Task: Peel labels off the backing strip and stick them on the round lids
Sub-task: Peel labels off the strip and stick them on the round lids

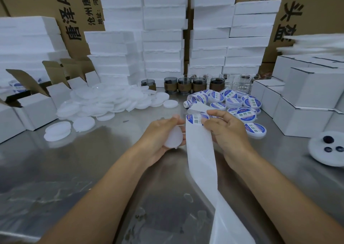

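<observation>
My left hand (160,134) grips a plain white round lid (175,137) above the steel table, its fingers curled round the rim. My right hand (225,128) pinches the white backing strip (201,156) near its top, where a blue-and-white label (195,119) sits between both hands. The empty strip hangs down toward me and off the frame's bottom. The label roll (195,99) lies behind my hands. A heap of unlabelled white lids (104,102) is at the left. Several labelled lids (242,104) lie at the right.
Open white cartons (37,106) line the left, closed white boxes (305,109) the right. Stacked foam blocks (163,29) and a row of glass cups (186,84) stand at the back. A white plate with dark round pieces (327,154) sits at the right edge.
</observation>
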A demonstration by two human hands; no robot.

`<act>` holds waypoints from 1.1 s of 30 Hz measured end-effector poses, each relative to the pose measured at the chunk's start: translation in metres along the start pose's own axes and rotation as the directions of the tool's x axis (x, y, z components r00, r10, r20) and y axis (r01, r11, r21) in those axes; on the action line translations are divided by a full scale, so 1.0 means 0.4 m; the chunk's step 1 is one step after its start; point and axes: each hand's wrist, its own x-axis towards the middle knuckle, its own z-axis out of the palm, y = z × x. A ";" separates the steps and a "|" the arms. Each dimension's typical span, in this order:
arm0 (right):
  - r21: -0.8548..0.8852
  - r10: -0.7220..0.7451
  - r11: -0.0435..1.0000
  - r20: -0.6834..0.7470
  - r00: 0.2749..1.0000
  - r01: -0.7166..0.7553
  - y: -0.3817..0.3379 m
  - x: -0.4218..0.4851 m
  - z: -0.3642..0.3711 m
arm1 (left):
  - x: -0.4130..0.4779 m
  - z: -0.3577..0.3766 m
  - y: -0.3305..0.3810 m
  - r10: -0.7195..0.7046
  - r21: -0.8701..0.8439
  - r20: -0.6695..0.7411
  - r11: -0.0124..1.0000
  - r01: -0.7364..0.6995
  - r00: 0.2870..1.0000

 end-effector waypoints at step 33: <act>-0.769 -0.507 0.428 0.230 0.831 0.474 0.028 -0.013 -0.006 | -0.006 0.002 -0.018 0.085 0.243 0.030 0.966 -0.090 0.996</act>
